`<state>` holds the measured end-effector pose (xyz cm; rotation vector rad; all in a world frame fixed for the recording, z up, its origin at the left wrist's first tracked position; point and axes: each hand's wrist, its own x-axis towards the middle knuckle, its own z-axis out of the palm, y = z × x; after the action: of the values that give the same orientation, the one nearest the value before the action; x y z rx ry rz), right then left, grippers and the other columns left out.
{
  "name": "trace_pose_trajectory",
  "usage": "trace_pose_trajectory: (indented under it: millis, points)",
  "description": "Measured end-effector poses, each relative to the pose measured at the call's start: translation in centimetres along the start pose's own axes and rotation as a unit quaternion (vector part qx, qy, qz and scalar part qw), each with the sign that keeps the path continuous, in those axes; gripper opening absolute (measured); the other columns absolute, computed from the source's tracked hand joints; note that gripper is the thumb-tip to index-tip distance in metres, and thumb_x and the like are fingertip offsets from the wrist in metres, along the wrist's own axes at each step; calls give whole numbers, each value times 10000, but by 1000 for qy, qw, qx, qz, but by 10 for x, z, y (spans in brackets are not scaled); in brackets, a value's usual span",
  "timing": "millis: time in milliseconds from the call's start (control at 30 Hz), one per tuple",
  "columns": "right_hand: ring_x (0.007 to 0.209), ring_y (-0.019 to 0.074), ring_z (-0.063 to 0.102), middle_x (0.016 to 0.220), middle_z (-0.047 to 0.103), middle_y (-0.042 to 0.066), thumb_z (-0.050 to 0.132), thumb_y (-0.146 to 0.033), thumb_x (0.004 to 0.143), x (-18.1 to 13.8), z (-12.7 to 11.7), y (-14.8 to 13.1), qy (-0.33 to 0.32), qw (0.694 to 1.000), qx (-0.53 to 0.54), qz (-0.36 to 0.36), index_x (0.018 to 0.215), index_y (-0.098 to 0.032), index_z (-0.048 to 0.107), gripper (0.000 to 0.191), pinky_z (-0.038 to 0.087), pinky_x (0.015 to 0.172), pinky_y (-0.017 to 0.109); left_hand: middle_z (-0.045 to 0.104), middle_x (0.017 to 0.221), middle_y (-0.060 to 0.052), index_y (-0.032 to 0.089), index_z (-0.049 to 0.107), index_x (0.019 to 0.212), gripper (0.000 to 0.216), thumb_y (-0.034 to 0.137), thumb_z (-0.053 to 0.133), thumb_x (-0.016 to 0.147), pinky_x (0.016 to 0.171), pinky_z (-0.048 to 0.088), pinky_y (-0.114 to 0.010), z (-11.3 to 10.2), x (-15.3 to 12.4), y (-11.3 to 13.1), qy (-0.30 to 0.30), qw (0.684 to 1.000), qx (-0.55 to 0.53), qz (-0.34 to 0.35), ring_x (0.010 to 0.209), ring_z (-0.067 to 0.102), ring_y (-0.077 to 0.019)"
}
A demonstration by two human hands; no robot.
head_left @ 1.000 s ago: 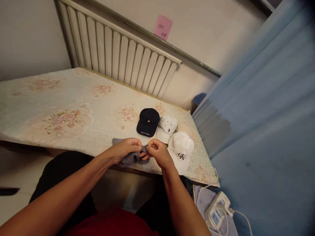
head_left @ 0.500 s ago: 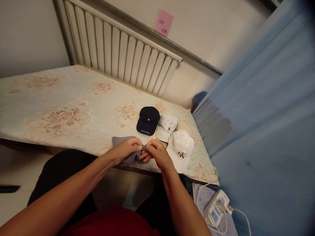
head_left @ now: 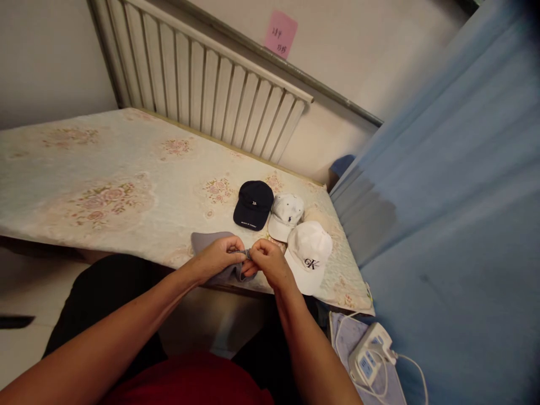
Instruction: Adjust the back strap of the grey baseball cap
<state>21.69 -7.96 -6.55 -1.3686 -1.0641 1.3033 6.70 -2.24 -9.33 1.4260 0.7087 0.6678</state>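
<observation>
A grey cap (head_left: 206,239) lies at the bed's front edge, its brim to the left, partly hidden under my hands and wrist. My left hand (head_left: 223,256) is closed, pinching the cap's back strap. Close against it, my right hand (head_left: 270,261) pinches the same strap from the right, fingers curled. A small light piece shows on the strap between the fingertips. Beyond my hands sit a black cap (head_left: 253,203), a white cap with a small dark logo (head_left: 287,215) and a white cap with black "CK"-like letters (head_left: 310,253). A beige cap (head_left: 317,216) is mostly hidden behind them.
The bed (head_left: 177,185) has a flowered cover. A white radiator (head_left: 211,84) stands behind it. On the right hangs a blue curtain (head_left: 455,225). A white power strip (head_left: 369,357) with cables lies on a small surface (head_left: 341,332) at the lower right.
Both hands stay at the strap with only slight finger movement. A little more of the strap shows between the fingertips. The view has shifted slightly.
</observation>
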Motion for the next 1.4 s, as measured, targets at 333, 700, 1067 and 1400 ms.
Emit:
trace_pose_trajectory:
  millis: [333,700,1067,1400]
  points:
    - [446,140,649,482,644,-28,690,-337,708,0,-5,2,-25,999,-23,14,674,-187,514,234,527,454,216,545,697,40,197,552,779,150,297,641,712,628,368,-259,2,-8,0,61,976,191,88,676,496,-141]
    - [533,159,694,603,691,3,739,-450,665,2,-19,-1,-133,990,-22,36,726,-171,543,346,508,468,209,638,800,-11,201,589,825,83,254,586,761,741,433,-296,8,-15,-2,92,948,260,157,759,581,-174]
    - [481,150,678,579,687,-19,731,-329,658,5,-20,-2,-129,991,-17,7,740,-181,527,265,470,402,173,642,828,-26,203,585,857,114,291,558,789,772,440,-311,8,-15,-1,69,949,260,162,801,587,-189]
    - [580,159,689,619,667,-55,653,-206,735,-9,-2,1,-51,990,-88,-95,977,-247,575,258,557,589,264,647,865,-21,194,590,907,156,295,551,794,773,448,-305,-5,-14,-3,85,962,217,139,818,591,-185]
